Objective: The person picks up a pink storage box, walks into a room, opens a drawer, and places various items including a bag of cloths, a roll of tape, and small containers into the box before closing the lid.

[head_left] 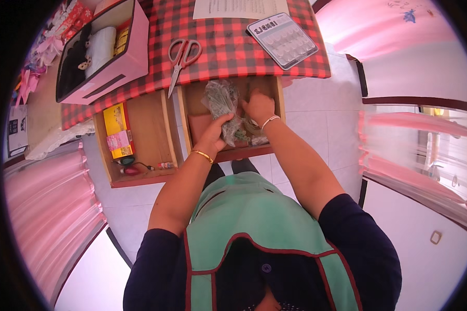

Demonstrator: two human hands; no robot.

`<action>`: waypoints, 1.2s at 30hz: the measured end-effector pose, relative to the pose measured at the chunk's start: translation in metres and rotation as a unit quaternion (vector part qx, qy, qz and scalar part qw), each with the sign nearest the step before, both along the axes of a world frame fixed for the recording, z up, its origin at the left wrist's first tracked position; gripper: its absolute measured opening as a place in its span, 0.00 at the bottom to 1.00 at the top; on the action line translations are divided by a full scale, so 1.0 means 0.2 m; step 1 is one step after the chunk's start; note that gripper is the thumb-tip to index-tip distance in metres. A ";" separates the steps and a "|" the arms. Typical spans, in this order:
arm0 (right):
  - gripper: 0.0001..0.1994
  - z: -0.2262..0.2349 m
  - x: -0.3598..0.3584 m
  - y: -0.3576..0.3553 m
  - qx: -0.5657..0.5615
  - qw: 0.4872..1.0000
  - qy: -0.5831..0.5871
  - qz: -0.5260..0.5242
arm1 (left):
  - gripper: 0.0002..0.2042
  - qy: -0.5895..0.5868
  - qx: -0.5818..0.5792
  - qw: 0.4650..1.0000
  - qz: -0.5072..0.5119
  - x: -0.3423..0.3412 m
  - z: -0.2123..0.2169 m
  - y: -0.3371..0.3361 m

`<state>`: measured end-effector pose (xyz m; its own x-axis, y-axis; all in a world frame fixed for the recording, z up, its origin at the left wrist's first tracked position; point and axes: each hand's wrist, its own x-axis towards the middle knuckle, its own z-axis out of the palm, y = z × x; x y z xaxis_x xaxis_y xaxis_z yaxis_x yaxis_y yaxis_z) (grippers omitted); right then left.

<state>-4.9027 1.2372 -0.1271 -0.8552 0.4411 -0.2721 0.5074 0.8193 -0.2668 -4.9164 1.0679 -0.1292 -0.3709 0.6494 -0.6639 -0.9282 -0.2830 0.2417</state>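
Note:
My left hand (pixel 213 133) is closed on a clear plastic bag (pixel 222 101) with greyish-green contents I cannot identify. The bag is held over the right-hand open wooden drawer (pixel 232 154). Deep in that drawer, near its right side, my right hand (pixel 259 108) has curled fingers. Whatever they may hold is too dim to make out. Below the hands, more clear plastic and small green bits (pixel 241 136) lie toward the drawer's front. A brown flat piece (pixel 198 127) shows at its left side.
Red-handled scissors (pixel 180 59) and a blister pack (pixel 284 41) lie on the checked tablecloth (pixel 223 46), near a printed sheet (pixel 238 8). A pink storage box (pixel 106 72) stands at left. The left drawer (pixel 145 129) is open, holding a yellow box (pixel 118 124).

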 end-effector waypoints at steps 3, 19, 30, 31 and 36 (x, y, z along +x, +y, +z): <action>0.17 -0.06 -0.07 0.01 0.003 1.000 0.007 -0.001 | 0.12 -0.006 0.007 1.000 -0.017 -0.02 0.01 -0.01; 0.10 0.87 0.28 -0.30 -0.228 0.948 0.160 0.156 | 0.22 0.013 0.194 0.974 -0.116 0.18 0.43 -0.29; 0.08 1.38 0.32 -0.37 -0.201 0.914 0.280 0.212 | 0.25 0.097 0.243 0.965 -0.036 0.04 0.77 -0.31; 0.08 1.36 0.35 -0.38 -0.238 0.907 0.276 0.209 | 0.25 0.099 0.262 0.959 -0.028 0.05 0.84 -0.32; 0.09 1.29 0.32 -0.43 -0.245 0.880 0.315 0.259 | 0.22 0.117 0.284 0.952 -0.001 -0.01 0.84 -0.32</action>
<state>-4.8396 1.1516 0.1311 -0.9561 -0.0896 0.2790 -0.2746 0.6061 -0.7465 -4.9174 1.0042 0.0385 -0.4630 0.8800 -0.1056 -0.8688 -0.4270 0.2507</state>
